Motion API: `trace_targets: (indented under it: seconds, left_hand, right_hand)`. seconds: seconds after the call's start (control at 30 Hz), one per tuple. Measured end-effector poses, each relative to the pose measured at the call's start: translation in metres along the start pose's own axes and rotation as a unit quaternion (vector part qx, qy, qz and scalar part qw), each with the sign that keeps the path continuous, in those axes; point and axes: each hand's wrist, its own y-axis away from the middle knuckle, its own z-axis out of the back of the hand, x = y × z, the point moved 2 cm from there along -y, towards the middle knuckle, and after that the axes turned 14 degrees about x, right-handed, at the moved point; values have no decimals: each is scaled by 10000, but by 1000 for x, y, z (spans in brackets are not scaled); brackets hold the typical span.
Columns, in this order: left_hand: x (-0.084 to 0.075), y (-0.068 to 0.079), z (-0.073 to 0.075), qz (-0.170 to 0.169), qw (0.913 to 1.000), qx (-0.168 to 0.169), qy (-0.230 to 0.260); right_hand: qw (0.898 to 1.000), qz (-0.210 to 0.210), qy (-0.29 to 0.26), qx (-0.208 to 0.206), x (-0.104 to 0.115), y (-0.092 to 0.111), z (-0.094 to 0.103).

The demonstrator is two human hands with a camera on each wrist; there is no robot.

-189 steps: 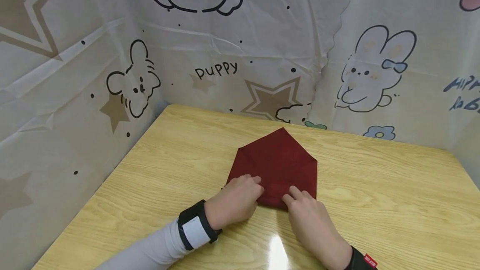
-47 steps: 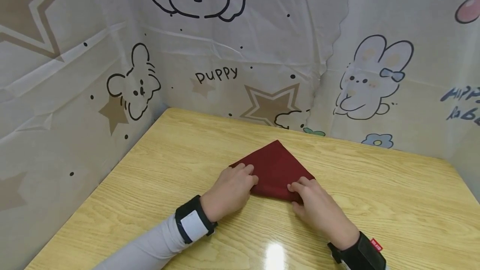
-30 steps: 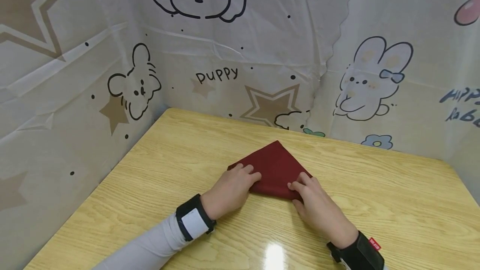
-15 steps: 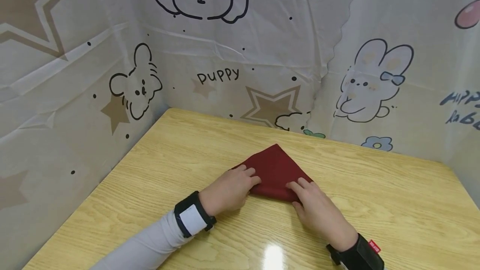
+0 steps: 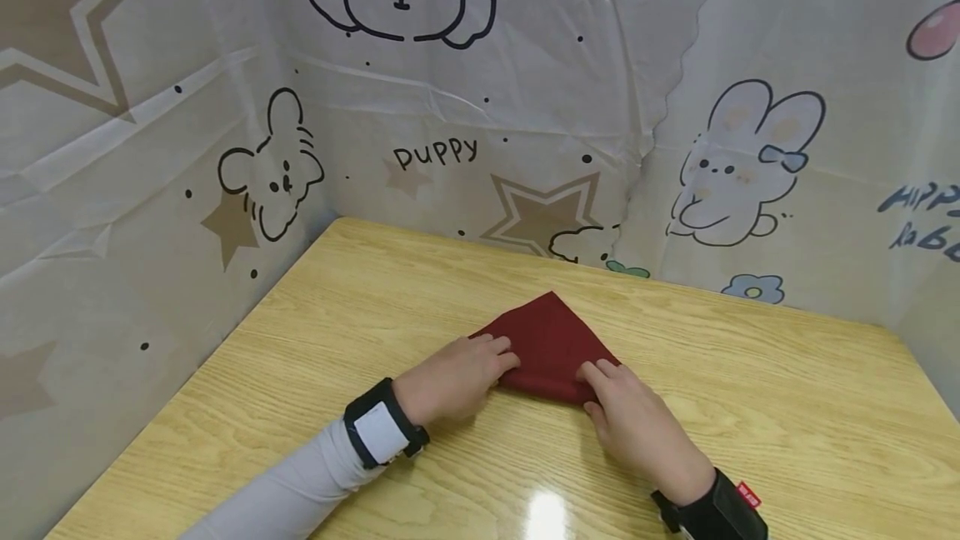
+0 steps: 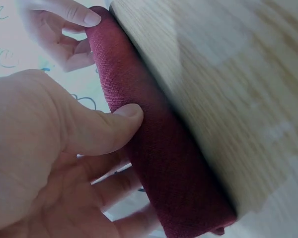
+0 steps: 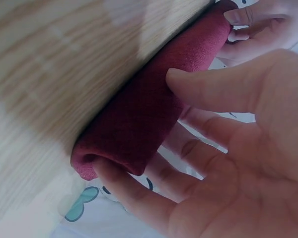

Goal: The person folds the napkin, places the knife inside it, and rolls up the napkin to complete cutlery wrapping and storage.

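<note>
A dark red cloth (image 5: pixel 555 344) lies on the table with its pointed corner facing away from me. Its near edge is turned into a thick roll (image 6: pixel 159 148). My left hand (image 5: pixel 453 377) grips the left part of this roll, the thumb (image 6: pixel 129 111) on its near face and the fingers over the far side. At the right part, my right hand (image 5: pixel 648 423) holds it likewise, thumb (image 7: pixel 188 87) in front. In the right wrist view a finger reaches the roll's end, where layered folds show. The hands hide both side corners in the head view.
The wood-grain table (image 5: pixel 750 407) stands against a pale fabric backdrop (image 5: pixel 525 57) with cartoon prints on its left and far sides. Black bands (image 5: pixel 386 423) circle both wrists. A light glare (image 5: pixel 546 515) shines near the front.
Six seconds ago the cloth was a larger five-sided shape; now it is shorter and nearly triangular, its near edge rolled up. Lately its far tip has crept slightly towards me, with both hands still gripping.
</note>
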Motion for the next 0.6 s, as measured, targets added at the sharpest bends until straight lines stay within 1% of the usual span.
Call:
trace_targets:
  seconds: [0.13,0.27,0.37,0.47,0.6]
  left_hand:
    - [2,1,2,-59,9996,-62,270]
    - [6,2,3,-5,9959,5,905]
    - [10,3,4,35,9892,222,1450]
    - [14,2,3,38,9818,499,1831]
    - [17,2,3,67,9747,708,2119]
  right_hand:
    - [10000,4,-12,25,0,0,2]
    - [10000,21,-71,-4,-1,0,2]
    - [9998,-60,-161,31,-2,0,2]
    - [9997,-98,-227,58,-3,0,3]
    - [9996,-75,-263,104,-3,1,5]
